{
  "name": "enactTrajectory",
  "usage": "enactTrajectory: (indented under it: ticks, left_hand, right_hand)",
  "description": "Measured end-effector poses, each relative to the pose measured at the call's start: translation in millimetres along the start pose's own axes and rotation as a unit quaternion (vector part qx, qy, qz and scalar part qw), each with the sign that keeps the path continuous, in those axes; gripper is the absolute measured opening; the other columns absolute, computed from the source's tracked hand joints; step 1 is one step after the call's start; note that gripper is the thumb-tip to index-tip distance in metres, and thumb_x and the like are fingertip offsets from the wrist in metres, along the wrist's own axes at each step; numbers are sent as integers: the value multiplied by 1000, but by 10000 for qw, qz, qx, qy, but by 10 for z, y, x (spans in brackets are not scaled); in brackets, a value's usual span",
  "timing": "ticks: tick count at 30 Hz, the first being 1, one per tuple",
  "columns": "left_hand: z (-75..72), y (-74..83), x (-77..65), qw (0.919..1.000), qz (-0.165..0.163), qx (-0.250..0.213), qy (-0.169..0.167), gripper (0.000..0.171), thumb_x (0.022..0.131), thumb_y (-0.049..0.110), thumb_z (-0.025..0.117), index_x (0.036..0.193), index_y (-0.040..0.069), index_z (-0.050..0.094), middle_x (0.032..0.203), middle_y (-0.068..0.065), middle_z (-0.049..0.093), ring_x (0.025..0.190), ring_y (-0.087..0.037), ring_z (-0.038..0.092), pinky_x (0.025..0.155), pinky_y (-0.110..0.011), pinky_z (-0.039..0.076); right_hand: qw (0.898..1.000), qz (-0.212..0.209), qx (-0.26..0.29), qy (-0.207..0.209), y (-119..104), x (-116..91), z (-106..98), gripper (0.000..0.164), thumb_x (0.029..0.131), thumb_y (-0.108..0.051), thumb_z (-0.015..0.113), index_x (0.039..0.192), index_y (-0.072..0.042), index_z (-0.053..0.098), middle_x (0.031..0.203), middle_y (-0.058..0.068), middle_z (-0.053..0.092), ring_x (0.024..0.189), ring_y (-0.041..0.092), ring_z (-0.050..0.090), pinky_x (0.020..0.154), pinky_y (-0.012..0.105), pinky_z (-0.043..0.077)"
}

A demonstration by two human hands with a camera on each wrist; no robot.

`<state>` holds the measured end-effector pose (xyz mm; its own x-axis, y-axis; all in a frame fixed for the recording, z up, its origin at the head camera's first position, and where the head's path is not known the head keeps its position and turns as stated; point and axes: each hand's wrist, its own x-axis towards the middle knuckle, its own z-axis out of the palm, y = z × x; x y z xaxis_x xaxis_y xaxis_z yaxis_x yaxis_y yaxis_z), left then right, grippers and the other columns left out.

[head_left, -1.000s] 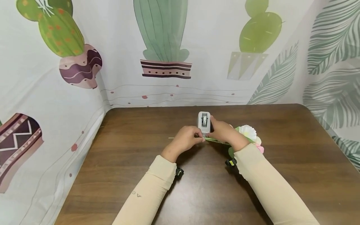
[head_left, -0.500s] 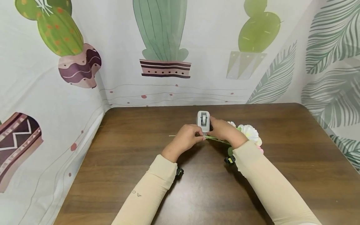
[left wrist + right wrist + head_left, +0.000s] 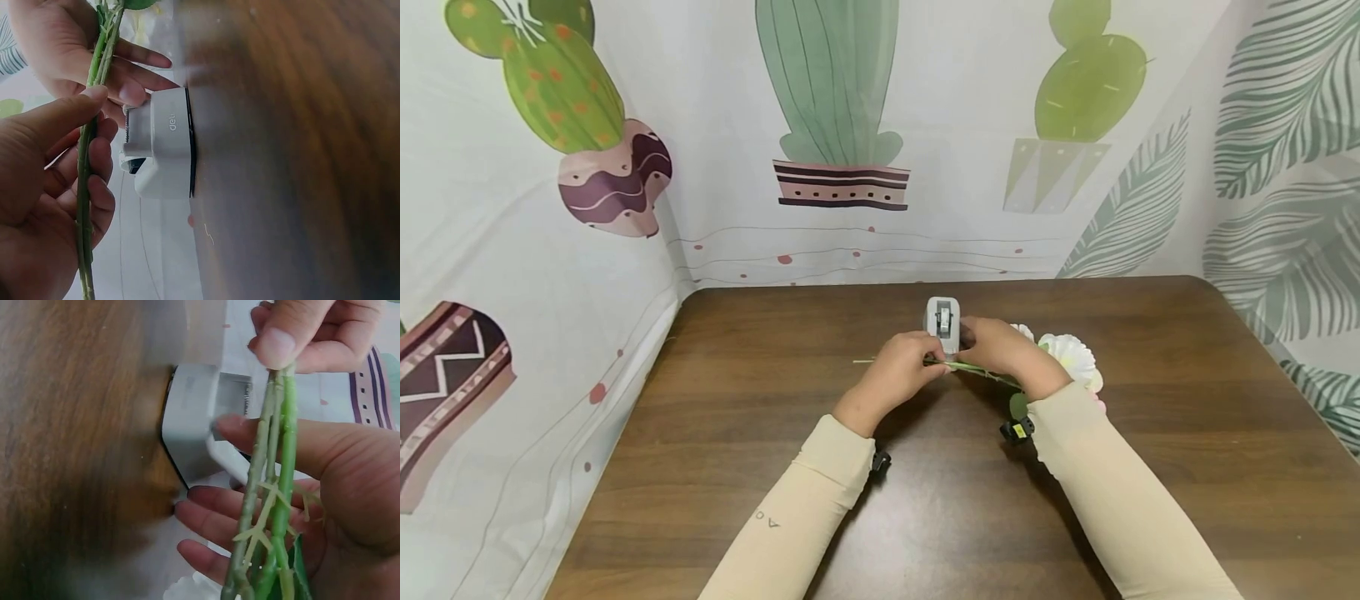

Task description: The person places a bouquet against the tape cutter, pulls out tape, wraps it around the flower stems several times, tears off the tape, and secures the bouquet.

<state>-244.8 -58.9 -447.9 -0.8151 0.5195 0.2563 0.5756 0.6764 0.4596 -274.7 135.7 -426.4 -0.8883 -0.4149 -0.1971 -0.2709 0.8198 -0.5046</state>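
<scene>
My left hand pinches a bundle of green artificial flower stems between thumb and fingers, their cut ends pointing left. In the right wrist view the stems run across in front of my right palm. A grey-white tape dispenser stands on the table just beyond the stems. My right hand is at its right side, the thumb touching the dispenser's front near the toothed cutter and the other fingers extended. White flower heads lie beyond the right wrist, partly hidden by the sleeve. Whether tape is on the stems cannot be seen.
The brown wooden table fills the lower view. Behind it hangs a white cloth printed with cacti and leaves. A green leaf sticks out beside the right wrist. Small black devices sit on both wrists.
The right hand has drawn back slightly, its fingertips a little lower beside the dispenser. The stems have tilted slightly and the flower heads shifted a little; the left hand keeps its pinch.
</scene>
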Motion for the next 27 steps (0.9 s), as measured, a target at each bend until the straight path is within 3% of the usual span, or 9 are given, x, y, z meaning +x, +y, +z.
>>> enactTrajectory:
  ticks: [5,9,13,27]
  left_hand:
    - [13,-16,1,9996,64,-228,118,12,88,19,79,84,12,70,93,0,71,82,-12,62,78,-28,53]
    - [18,-23,7,9994,32,-273,206,11,88,18,79,84,12,71,93,0,71,83,-11,63,79,-27,53]
    - [16,-21,13,9993,33,-248,267,10,89,17,78,86,11,71,93,0,71,84,-12,63,79,-28,53]
    - [-19,5,3,9995,-78,-169,274,10,90,17,77,89,11,70,94,0,69,85,-12,62,80,-27,53]
  right_hand:
    - [9995,14,202,263,9,-102,-10,50,97,-20,60,142,-1,52,129,19,68,122,37,63,102,54,49]
    - [9967,-81,443,680,-28,-197,-5,27,97,-17,57,119,-3,64,109,15,74,102,30,69,89,47,54]
    - [9940,-273,495,931,-74,-274,21,10,96,-17,61,100,-8,64,94,9,72,85,22,65,78,39,52]
    - [9935,-823,342,705,-64,-354,49,15,99,-22,62,101,-12,73,83,-3,69,73,13,56,72,31,48]
